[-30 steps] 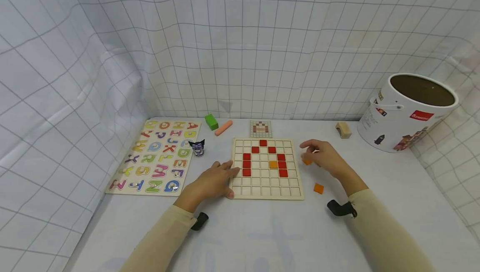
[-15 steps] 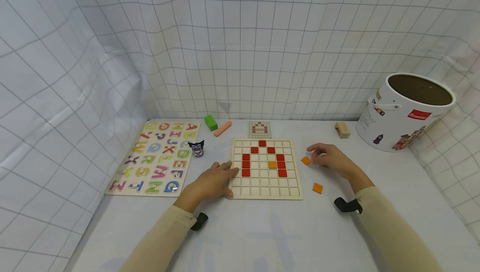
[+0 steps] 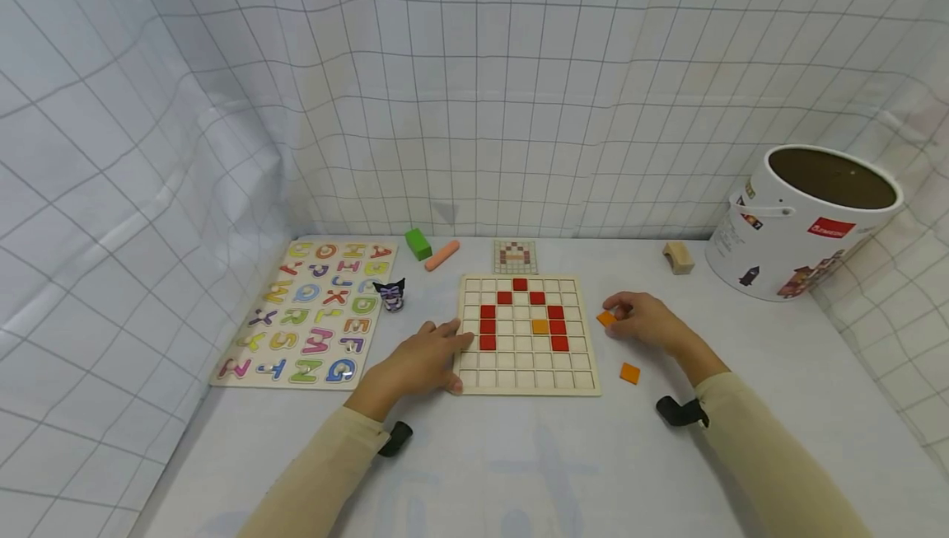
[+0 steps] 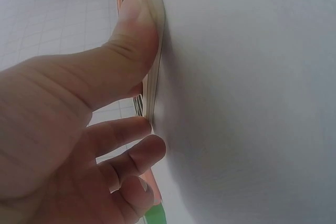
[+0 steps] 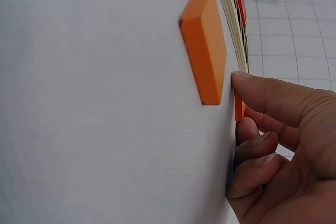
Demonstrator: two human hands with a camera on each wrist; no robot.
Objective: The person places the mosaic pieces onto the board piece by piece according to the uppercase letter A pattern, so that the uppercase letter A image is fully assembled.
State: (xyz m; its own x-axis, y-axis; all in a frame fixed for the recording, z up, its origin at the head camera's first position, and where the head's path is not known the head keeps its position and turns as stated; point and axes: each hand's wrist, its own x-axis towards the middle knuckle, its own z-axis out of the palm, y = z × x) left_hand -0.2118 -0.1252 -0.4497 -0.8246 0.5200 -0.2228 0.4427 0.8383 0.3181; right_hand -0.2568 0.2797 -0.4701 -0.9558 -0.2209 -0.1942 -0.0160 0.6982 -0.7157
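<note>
My left hand (image 3: 420,361) rests at the left edge of the wooden grid board (image 3: 514,381), its thumb on the near left corner and fingertips on the rim. Red tiles (image 3: 487,326) form an arch on the board, with a single orange tile (image 3: 540,326) inside the arch. Just right of the board, thumb and index finger of my right hand (image 3: 647,324) pinch another orange tile (image 3: 605,318) by its edges, low at the table; the fingers partly cover it. A third orange tile (image 3: 630,373) lies nearer me, large in the right wrist view.
A pattern card (image 3: 515,256) lies behind the board. To the left are an alphabet puzzle (image 3: 296,340), a small purple-black figure (image 3: 390,295), a green block (image 3: 418,244) and an orange-pink stick (image 3: 442,255). A wooden arch block (image 3: 678,258) and a white bucket (image 3: 786,250) stand back right.
My right hand drew back right from the orange tile beside the board, then came forward and took it between thumb and index finger. My left hand stayed on the board's edge.
</note>
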